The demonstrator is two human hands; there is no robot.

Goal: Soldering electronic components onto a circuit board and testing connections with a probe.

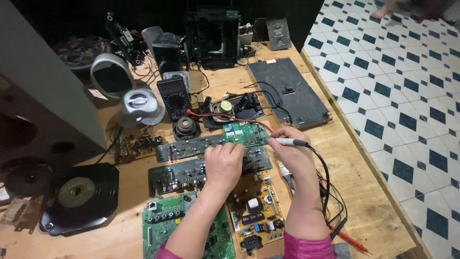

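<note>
Two pink sleeves [306, 245] come in at the bottom, over a green board [160, 225] and a yellow board [256, 216] on the wooden table [364, 192]. Her right hand [290, 144] is closed around a grey probe [290, 141], its tip touching the small green circuit board [245, 133]. Her left hand [223, 160] rests curled on a long dark board [187, 146], holding nothing. A black meter [175, 97] sits farther back.
</note>
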